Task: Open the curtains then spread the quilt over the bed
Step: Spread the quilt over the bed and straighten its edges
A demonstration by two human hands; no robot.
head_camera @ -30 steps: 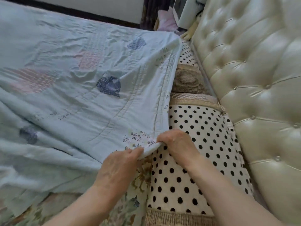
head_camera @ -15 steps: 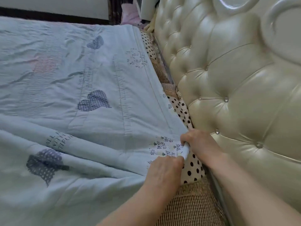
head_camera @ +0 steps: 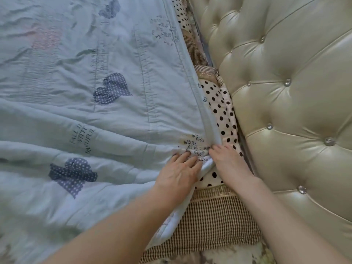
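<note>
Quilt [head_camera: 80, 103] lies across the bed, its right edge beside the polka-dot pillow [head_camera: 219, 103] and near the tufted headboard [head_camera: 285, 92]. My left hand [head_camera: 179, 174] rests flat, fingers spread, on the near corner; my right hand [head_camera: 226, 161] pinches the hem. Recommendation: draw the corner toward the headboard, keep the edge straight, then smooth the near creases leftward.
</note>
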